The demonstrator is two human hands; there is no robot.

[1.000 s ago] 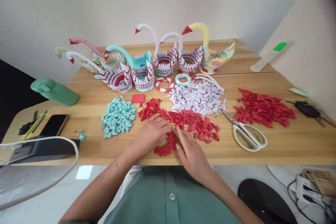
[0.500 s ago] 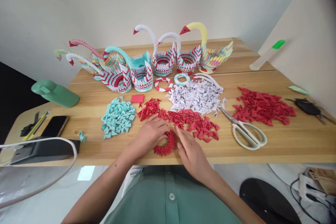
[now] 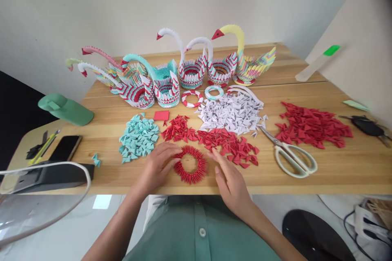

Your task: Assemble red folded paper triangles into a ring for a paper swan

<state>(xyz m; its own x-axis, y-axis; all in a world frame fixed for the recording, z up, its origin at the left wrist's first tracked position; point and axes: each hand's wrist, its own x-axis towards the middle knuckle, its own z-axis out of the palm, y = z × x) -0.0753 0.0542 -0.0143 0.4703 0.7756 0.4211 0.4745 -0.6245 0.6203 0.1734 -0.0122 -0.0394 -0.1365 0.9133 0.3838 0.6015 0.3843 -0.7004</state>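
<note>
A ring of red folded-paper pieces [image 3: 200, 167] lies flat near the table's front edge, its whole circle in sight. My left hand [image 3: 159, 164] rests beside its left side, fingers stretched out, the tips at or just touching the rim. On the other side my right hand [image 3: 230, 177] has its fingers extended and stands slightly apart from the ring. Neither hand grips anything. Loose red paper triangles [image 3: 220, 139] are spread just behind the ring, and a pile of turquoise triangles [image 3: 138, 138] lies beyond my left hand.
Several folded-paper swans [image 3: 192, 74] line the back. White triangles [image 3: 231, 112], two small finished rings [image 3: 192, 98], and scissors [image 3: 295, 159] lie in front of them. More red triangles [image 3: 314, 126] are at right. A green bottle [image 3: 65, 109], phone [image 3: 65, 148] and cable [image 3: 76, 202] are at left.
My hands have drawn apart, the left moving left and the right slightly right. The red ring, partly covered before, now shows whole.
</note>
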